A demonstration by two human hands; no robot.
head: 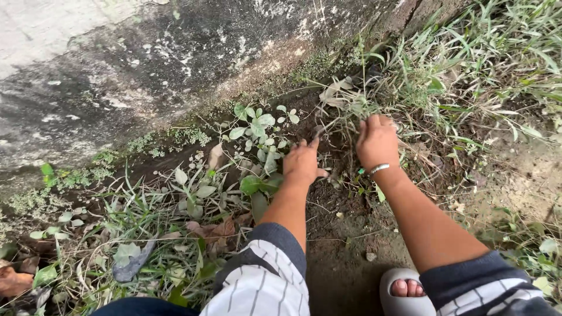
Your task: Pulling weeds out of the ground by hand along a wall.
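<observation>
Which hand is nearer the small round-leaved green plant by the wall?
Left. The left hand lies right beside the small round-leaved green plant; the right hand is farther right, in the grass clump.

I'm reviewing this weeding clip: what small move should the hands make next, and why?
Probably pull the right hand back toward the body: it looks closed around a tuft of grass that is rooted beside the wall. The left hand rests by the broad-leaved weed, on bare soil.
</observation>
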